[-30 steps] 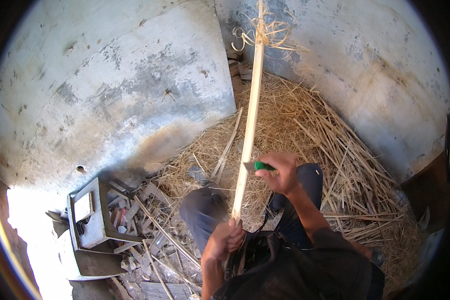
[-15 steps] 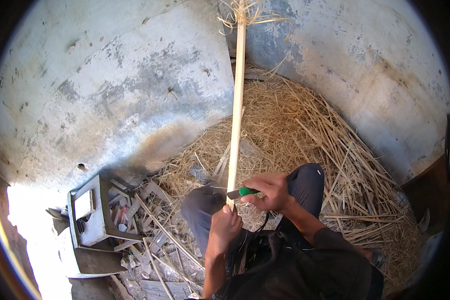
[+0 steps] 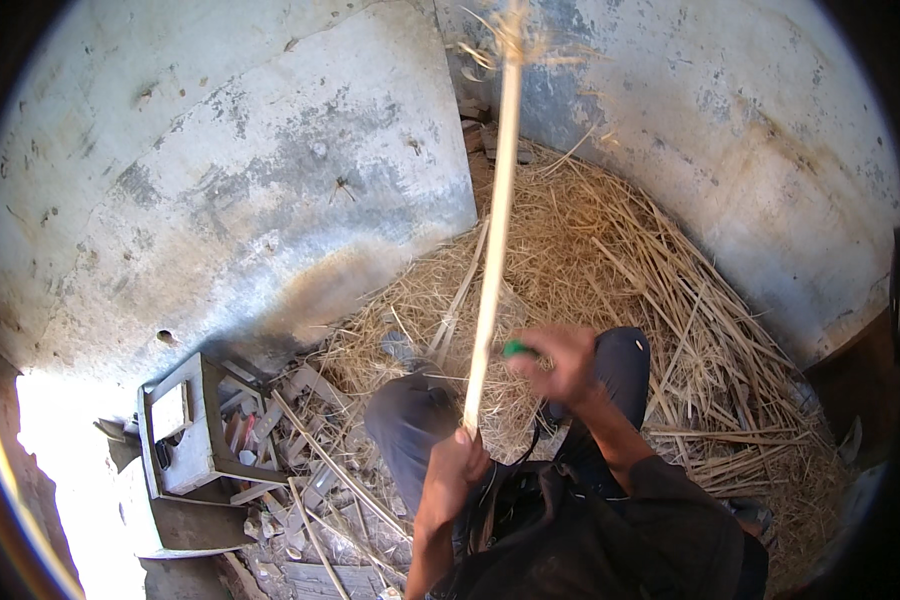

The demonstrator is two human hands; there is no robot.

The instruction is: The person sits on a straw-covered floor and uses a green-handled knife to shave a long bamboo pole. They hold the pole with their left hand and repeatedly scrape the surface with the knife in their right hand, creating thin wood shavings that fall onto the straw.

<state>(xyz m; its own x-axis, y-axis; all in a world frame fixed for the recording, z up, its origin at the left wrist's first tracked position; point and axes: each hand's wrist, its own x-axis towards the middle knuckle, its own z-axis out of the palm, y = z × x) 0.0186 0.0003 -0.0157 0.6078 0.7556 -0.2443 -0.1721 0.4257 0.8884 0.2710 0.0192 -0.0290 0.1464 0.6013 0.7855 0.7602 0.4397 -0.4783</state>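
Observation:
My left hand [image 3: 454, 466] is closed round the near end of a long, pale strip of split wood or bamboo [image 3: 496, 235]. The strip rises away from me toward the far walls. Thin curled shavings [image 3: 510, 45] cling to its far end. Just right of the strip, my right hand [image 3: 567, 362] grips a knife by its green handle [image 3: 518, 349]. Motion smears this hand, and the blade cannot be made out. The knife handle is apart from the strip.
A wide heap of straw-like shavings [image 3: 560, 220] covers the floor ahead, with long thin strips [image 3: 705, 340] along its right side. To the left lies an upturned wooden stool-like frame [image 3: 195, 430] among wood scraps [image 3: 300, 400]. Pale, stained walls [image 3: 270, 150] meet in a corner beyond.
The knife has come away from the strip's near end as my right hand moved right and farther away. The strip's far end has swung right; my left hand still holds it.

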